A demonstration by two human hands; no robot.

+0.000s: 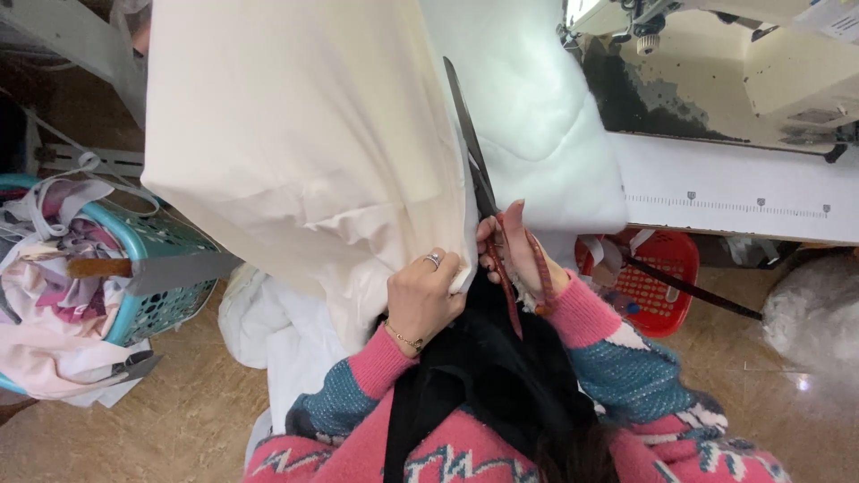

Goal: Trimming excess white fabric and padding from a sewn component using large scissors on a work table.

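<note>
My left hand, with a ring and a thin bracelet, pinches the near edge of a large cream fabric panel. My right hand grips large scissors by their red-wrapped handles. The long dark blades point away from me along the right edge of the cream fabric, beside thick white padding. Both arms wear pink and teal knitted sleeves. A black garment lies in my lap below the hands.
A sewing machine stands on a white table at the upper right. A red basket sits under it. A teal basket full of cloth scraps stands at left. White cloth is heaped on the tan tiled floor.
</note>
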